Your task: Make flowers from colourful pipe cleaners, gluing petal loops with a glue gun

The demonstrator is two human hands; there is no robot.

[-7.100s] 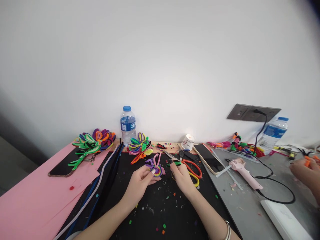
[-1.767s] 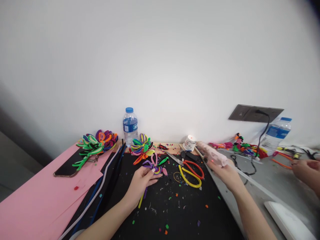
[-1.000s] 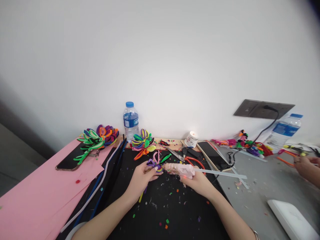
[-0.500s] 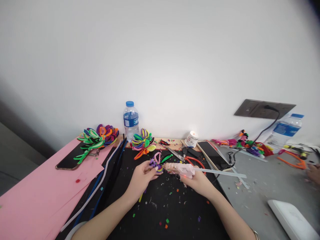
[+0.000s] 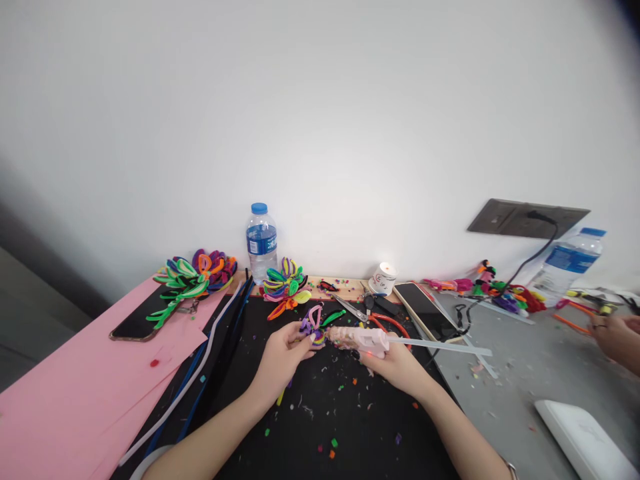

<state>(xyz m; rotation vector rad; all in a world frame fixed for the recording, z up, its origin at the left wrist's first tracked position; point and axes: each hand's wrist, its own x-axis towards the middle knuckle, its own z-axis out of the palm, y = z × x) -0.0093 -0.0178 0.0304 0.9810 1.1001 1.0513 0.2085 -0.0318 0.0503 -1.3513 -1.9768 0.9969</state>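
Note:
My left hand (image 5: 281,357) is closed around a small pipe-cleaner flower (image 5: 313,325) with purple, pink and yellow loops, held just above the black mat (image 5: 345,420). My right hand (image 5: 395,365) grips a pink hot glue gun (image 5: 361,339), whose nozzle points left and touches the flower. A clear glue stick (image 5: 440,346) sticks out of the gun's back toward the right. A green pipe-cleaner piece (image 5: 332,317) lies just behind the flower.
Scissors (image 5: 350,309), a phone (image 5: 425,311), a small white cup (image 5: 383,278), a water bottle (image 5: 261,243) and finished flowers (image 5: 286,285) stand behind my hands. Pink paper (image 5: 75,393) with another phone (image 5: 137,321) lies left. Another person's hand (image 5: 615,333) works at far right.
My right hand reached right, picked up the glue gun and brought it to the flower. In the last second both hands have stayed nearly still. The other person's hand shifted.

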